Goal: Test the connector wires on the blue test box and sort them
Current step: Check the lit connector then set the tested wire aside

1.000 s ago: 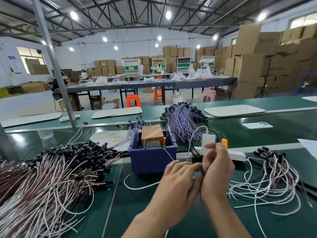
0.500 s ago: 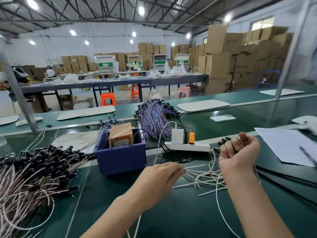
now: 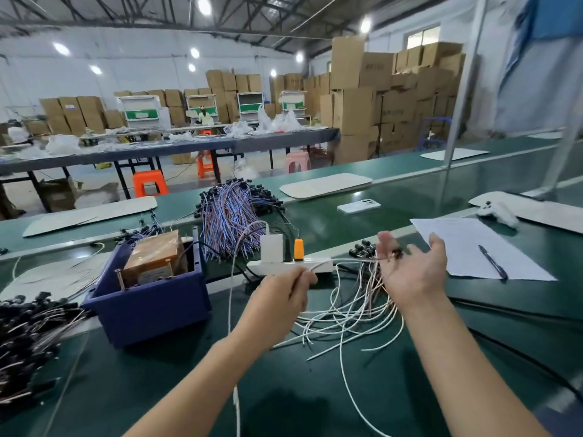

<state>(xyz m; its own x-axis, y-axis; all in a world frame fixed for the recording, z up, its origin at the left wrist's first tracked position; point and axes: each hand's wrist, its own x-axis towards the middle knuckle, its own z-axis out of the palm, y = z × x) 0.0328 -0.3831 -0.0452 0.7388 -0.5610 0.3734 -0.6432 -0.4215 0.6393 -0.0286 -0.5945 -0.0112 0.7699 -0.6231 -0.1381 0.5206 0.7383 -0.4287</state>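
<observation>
One white wire (image 3: 356, 260) spans the hands: left hand (image 3: 280, 302) pinches it, right hand (image 3: 416, 272) lies open beneath its plug

Green bench (image 3: 151, 383) held blue test box (image 3: 151, 307) left of centre; white power strip (image 3: 318, 265), loose white wires (image 3: 353, 313) centre; black-tipped wire heap (image 3: 28, 326) near left; blue-red wire bundle (image 3: 233, 212), phone (image 3: 358, 206) far; paper (image 3: 467, 244) right.

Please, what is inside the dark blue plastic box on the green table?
Inside the dark blue plastic box stands a glossy brown block, with thin metal pins before it. The front wall hides the box's floor and the block's lower part.
</observation>
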